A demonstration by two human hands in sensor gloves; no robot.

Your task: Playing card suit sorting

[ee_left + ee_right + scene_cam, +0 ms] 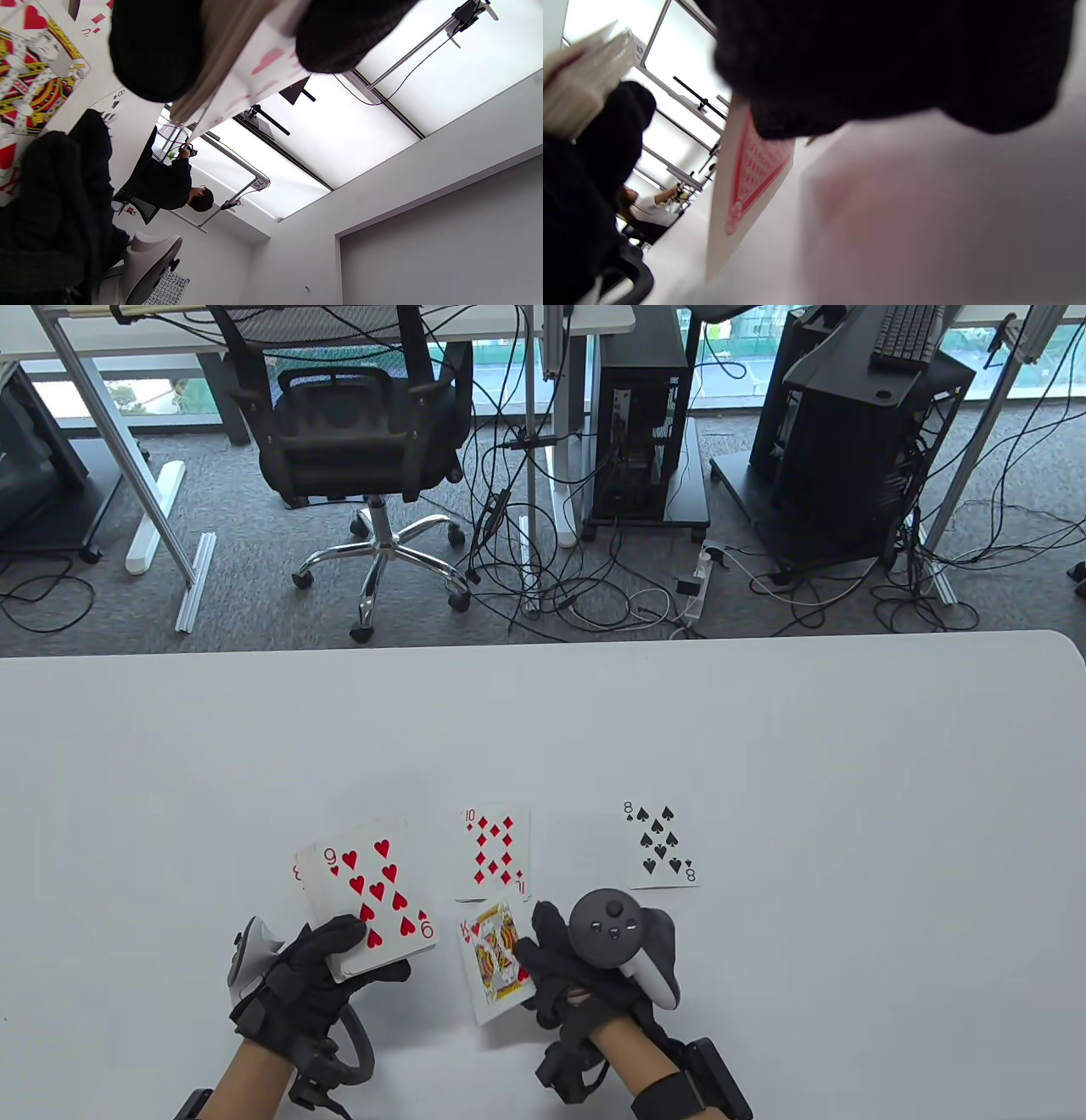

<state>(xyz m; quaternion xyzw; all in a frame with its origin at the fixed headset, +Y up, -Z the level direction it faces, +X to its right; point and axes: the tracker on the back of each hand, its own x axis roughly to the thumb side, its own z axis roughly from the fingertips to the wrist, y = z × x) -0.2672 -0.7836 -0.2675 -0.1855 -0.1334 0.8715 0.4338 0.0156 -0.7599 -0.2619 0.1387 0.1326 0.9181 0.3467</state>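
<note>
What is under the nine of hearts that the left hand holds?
Under the nine of hearts is a stack of more cards, gripped by the left hand. Only a red corner index of the next card peeks out at the left; its suit and the others' faces are covered.

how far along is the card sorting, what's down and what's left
Early. Done: a 10 of diamonds and an 8 of spades lie face up, apart, on the table. In hand: the right hand pinches a king of hearts. Left: the left hand holds a thick deck, 9 of hearts on top; no hearts or clubs pile shows.
</note>
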